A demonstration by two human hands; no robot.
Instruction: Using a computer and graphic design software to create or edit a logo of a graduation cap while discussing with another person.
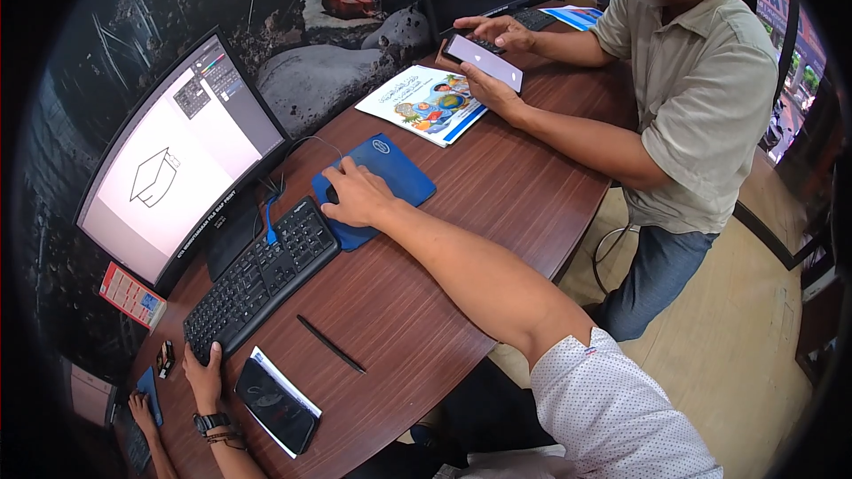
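Gap between pen (331, 343) and right forearm (470, 262), dark phone (277, 406) blocking leftward; keyboard (262, 279) barring monitor (177, 160)

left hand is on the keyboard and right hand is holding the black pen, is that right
Not quite: the right hand isn't holding the black pen. The head view shows that hand on the mouse, while the pen lies on the desk. The left hand is on the keyboard, as you say.

three monitors (160, 168), three keyboards (257, 275) and two phones (277, 404) (plus just one pen (331, 344)) are in view.
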